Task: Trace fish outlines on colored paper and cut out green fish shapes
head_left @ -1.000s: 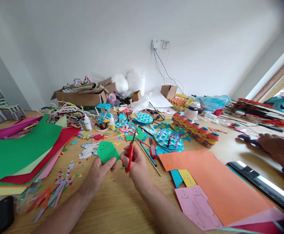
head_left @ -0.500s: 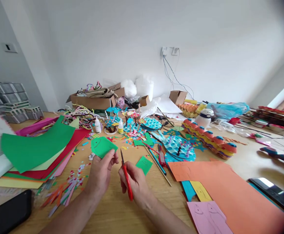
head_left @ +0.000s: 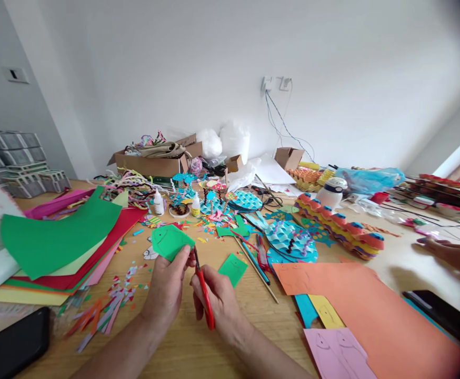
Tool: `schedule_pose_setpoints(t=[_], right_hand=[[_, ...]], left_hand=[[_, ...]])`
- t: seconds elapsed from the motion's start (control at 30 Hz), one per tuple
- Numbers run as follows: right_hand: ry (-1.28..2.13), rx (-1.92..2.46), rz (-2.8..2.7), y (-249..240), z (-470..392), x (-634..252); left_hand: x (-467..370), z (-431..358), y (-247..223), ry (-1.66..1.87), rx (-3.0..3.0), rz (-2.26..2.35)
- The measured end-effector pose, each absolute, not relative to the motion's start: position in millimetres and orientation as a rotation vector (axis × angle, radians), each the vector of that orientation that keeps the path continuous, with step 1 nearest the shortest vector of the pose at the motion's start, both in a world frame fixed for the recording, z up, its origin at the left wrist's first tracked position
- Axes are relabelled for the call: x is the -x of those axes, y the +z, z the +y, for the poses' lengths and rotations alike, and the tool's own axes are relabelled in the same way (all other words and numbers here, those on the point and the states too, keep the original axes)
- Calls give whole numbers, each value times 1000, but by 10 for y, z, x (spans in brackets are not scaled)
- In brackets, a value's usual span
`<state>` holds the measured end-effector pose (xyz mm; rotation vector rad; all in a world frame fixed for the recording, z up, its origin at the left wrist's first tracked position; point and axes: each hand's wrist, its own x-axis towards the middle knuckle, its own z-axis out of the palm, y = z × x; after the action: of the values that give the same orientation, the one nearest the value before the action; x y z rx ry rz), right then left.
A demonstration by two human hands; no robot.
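Between thumb and fingers, my left hand pinches a piece of green paper with a drawn outline on it. My right hand grips red-handled scissors, their dark blades pointing up beside the paper's right corner. Whether the blades touch the paper I cannot tell. A smaller green paper piece with a drawing lies on the table just past my right hand. To its right rest a wooden stick and a red-handled tool.
Coloured sheets are stacked at left, near paper strips and a black phone. Orange paper and pink paper lie at right. Glue bottles and a painted egg carton stand farther back. Another person's hand reaches in at right.
The green paper has shifted slightly right and the scissors' blades now stand close to its corner. At right, the other person's hand has moved, and the blue-and-pink item beside it is gone from view.
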<state>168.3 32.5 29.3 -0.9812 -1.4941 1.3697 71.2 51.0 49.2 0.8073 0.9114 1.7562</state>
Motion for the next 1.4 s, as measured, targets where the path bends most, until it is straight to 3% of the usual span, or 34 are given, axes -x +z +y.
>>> schedule_pose_setpoints(t=[1.4], right_hand=[[1209,1090,-1669,176,414,-1728]], left_hand=[[-673,541,458,1721,-890,891]])
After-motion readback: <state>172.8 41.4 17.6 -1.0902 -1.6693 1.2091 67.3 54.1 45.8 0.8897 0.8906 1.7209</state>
